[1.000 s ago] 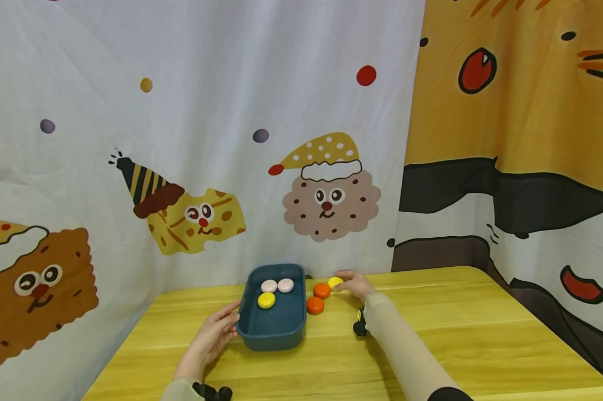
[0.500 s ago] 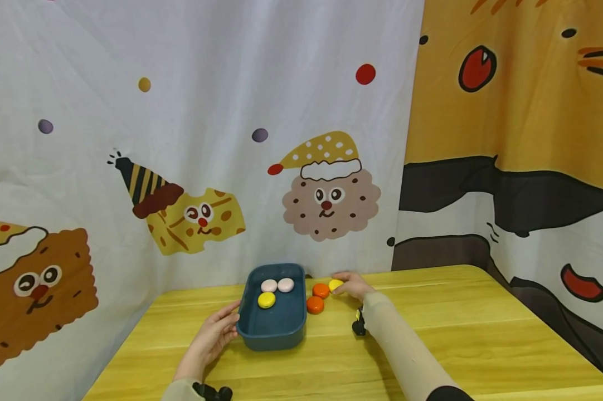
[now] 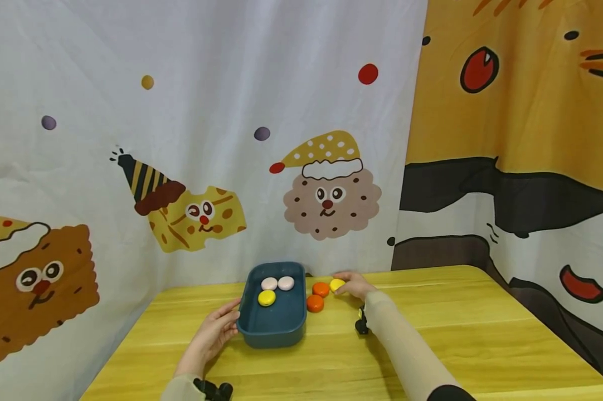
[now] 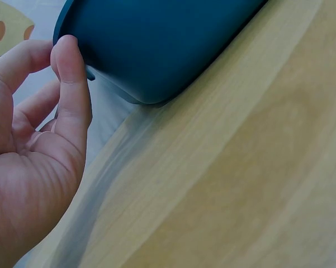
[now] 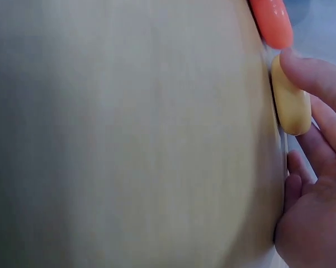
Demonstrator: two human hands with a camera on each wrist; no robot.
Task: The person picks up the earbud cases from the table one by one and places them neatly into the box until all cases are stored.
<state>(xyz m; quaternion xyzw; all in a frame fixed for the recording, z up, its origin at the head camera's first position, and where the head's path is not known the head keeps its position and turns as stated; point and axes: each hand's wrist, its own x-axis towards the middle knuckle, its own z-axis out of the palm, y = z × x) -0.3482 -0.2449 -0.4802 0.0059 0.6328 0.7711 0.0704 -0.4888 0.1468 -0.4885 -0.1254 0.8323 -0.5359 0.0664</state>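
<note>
My left hand point(image 3: 214, 333) pinches the left rim of a dark blue rectangular box point(image 3: 273, 339), thumb on the outside wall point(image 4: 156, 44). The box stands on the table. Inside it lie two pale pink discs point(image 3: 285, 283) and a yellow disc point(image 3: 267, 298), all rounded and glossy. Right of the box my right hand point(image 3: 355, 285) holds another yellow disc point(image 5: 291, 100) between thumb and fingers, at the tabletop. Beside that disc, two orange discs point(image 3: 315, 303) lie on the table close to the box's right wall.
The wood-grain table point(image 3: 462, 334) reaches back to a white curtain point(image 3: 206, 111) with cartoon prints. Another curtain point(image 3: 532, 122), orange with black figures, hangs at the right. Each wrist wears a small black camera point(image 3: 361, 322).
The yellow disc at my right hand has shifted very slightly to the right, away from the orange discs. My left hand and the box have stayed in place.
</note>
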